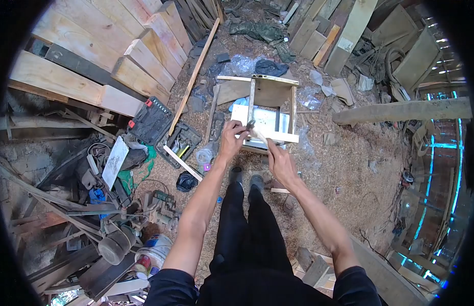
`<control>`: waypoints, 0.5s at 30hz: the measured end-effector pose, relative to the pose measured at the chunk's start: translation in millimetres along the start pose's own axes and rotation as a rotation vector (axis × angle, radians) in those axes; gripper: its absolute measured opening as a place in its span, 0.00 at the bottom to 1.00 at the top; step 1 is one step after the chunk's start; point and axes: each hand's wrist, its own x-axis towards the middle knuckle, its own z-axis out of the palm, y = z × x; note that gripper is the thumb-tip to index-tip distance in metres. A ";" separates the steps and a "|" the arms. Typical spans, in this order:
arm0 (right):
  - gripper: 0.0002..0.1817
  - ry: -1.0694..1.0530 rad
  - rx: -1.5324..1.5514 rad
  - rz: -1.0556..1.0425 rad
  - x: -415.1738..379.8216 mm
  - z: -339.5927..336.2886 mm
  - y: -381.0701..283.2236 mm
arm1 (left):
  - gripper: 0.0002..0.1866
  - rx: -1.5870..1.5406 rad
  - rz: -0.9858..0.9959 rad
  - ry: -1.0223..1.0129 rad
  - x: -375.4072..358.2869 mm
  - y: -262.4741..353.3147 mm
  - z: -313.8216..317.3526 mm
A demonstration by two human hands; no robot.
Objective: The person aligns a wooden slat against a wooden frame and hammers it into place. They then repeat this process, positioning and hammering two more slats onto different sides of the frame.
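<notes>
I stand over a small wooden frame (271,80), box-shaped and open on top, resting on the sawdust floor. My left hand (232,140) pinches something small at the frame's near rail (283,136); what it holds is too small to make out. My right hand (280,162) grips the wooden handle of a hammer (255,130), whose metal head sits just above the near rail, next to my left fingers. Below the hands are my black trousers and shoes.
Stacked planks (104,56) fill the upper left. An open black tool case (151,120) and a second case (181,143) lie left of the frame. Machinery and cables (114,224) crowd the lower left. A long beam (400,109) lies right. Boards lean at the back.
</notes>
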 end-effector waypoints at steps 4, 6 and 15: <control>0.22 -0.077 -0.008 0.046 1.4 4.1 7.8 | 0.08 0.003 0.001 0.003 3.7 3.2 -2.7; 0.22 0.004 0.050 0.045 -2.5 3.4 9.3 | 0.07 -0.001 -0.012 -0.011 3.2 3.5 -6.2; 0.22 0.006 0.061 0.097 -4.7 6.3 23.0 | 0.36 0.018 -0.661 0.003 8.2 -13.1 -19.7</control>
